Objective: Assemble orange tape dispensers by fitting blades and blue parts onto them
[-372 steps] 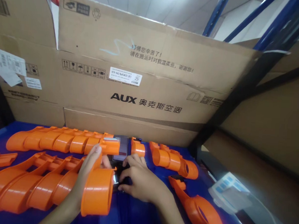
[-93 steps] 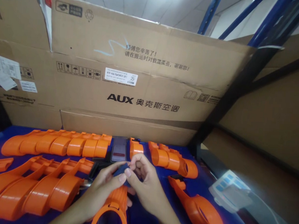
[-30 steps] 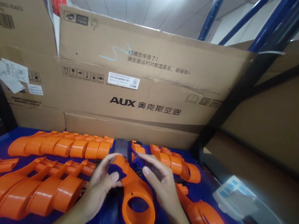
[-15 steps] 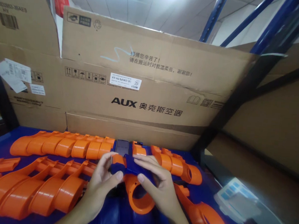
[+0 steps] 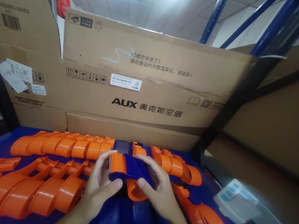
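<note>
Both my hands hold an orange-and-blue plastic piece [image 5: 137, 167] above the blue work surface [image 5: 129, 213]. Its orange end faces left and a dark blue cover lies over its middle. Below the cover an orange ring-shaped part shows, partly hidden. My left hand [image 5: 98, 183] grips the orange end, thumb at the lower front edge. Around the blue part my right hand [image 5: 159, 186] is closed, with the thumb at its lower edge by the ring. The right palm hides the piece's right end.
Rows of orange ring-shaped plastic parts [image 5: 20, 195] lie to the left, with more orange parts [image 5: 173, 166] at right. A dark phone-like device [image 5: 122, 146] lies behind my hands. A cardboard sheet [image 5: 93, 104] stands at the back. A pale device [image 5: 235, 201] sits right, past a dark post [image 5: 215, 127].
The held piece has tilted, so its orange end and blue cover show more and the ring shows less. My left fingers have moved off the top of the orange end.
</note>
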{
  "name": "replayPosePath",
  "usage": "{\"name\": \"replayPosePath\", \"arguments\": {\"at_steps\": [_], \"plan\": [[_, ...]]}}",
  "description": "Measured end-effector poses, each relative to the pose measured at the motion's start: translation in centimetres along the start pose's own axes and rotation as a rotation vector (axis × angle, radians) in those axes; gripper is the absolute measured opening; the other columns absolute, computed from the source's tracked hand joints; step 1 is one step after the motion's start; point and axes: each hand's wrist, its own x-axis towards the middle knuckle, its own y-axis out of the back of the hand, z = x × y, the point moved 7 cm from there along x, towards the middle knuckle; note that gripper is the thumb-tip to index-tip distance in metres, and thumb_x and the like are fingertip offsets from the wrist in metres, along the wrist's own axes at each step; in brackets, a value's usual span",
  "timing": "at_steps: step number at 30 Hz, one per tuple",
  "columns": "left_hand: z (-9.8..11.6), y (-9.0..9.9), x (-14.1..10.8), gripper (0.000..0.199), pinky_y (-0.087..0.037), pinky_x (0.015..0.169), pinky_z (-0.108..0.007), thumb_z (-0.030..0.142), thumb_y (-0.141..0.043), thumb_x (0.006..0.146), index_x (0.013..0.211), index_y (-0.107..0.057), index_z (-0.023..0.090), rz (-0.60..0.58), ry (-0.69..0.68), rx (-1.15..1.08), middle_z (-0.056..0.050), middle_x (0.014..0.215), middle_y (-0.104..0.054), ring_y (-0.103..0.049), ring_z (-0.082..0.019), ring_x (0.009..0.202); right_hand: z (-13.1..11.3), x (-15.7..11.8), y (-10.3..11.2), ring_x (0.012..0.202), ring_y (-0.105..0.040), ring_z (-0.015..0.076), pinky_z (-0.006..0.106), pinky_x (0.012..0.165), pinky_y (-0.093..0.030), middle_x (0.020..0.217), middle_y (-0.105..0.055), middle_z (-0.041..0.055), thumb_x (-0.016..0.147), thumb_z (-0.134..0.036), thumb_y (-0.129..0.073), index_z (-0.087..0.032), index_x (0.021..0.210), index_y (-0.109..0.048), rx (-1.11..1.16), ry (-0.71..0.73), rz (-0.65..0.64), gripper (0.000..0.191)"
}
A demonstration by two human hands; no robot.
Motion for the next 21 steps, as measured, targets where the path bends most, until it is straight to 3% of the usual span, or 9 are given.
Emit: {"name": "replayPosePath", "arguments": {"at_steps": [4, 9, 15, 21], "plan": [[-0.3, 0.2, -0.5, 0.074, -0.050, 0.109, -0.042, 0.024, -0.081, 0.081, 0.147, -0.050, 0.038, -0.070, 0.002, -0.027, -0.007, 0.153, -0.055, -0.053, -0.035, 0.138, -1.2, -0.3, 0.2, 0.124, -0.063, 0.0320, 0.046, 0.108, -0.051, 0.132, -0.067, 0.0108, 0.086, -0.043, -0.077, -0.026, 0.141, -0.058, -0.199, 0.170, 0.012, 0.060], [-1.0, 1.1, 0.0, 0.073, -0.046, 0.112, -0.044, 0.031, -0.080, 0.082, 0.148, -0.048, 0.034, -0.043, 0.040, 0.057, -0.010, 0.152, -0.055, -0.050, -0.035, 0.141, -1.9, -0.6, -0.1, 0.113, -0.067, 0.0296, 0.043, 0.097, -0.058, 0.124, -0.067, 0.0127, 0.081, -0.033, -0.083, -0.024, 0.142, -0.057, -0.390, 0.288, 0.022, 0.067], [-1.2, 2.2, 0.8, 0.056, -0.046, 0.107, -0.037, 0.028, -0.080, 0.084, 0.132, -0.052, 0.034, 0.081, 0.022, 0.212, -0.005, 0.137, -0.065, -0.063, -0.025, 0.123, -2.1, -0.6, -0.8, 0.109, -0.067, 0.0282, 0.044, 0.093, -0.060, 0.119, -0.065, 0.0127, 0.086, -0.028, -0.079, -0.025, 0.140, -0.058, -0.484, 0.396, 0.036, 0.057], [-1.1, 2.4, 0.7, 0.051, -0.047, 0.100, -0.032, 0.028, -0.080, 0.085, 0.127, -0.053, 0.034, 0.092, 0.011, 0.254, 0.000, 0.119, -0.067, -0.064, -0.020, 0.109, -2.1, -0.8, -0.8, 0.109, -0.066, 0.0279, 0.045, 0.092, -0.060, 0.119, -0.064, 0.0128, 0.087, -0.027, -0.079, -0.024, 0.142, -0.056, -0.495, 0.427, 0.029, 0.059]]}}
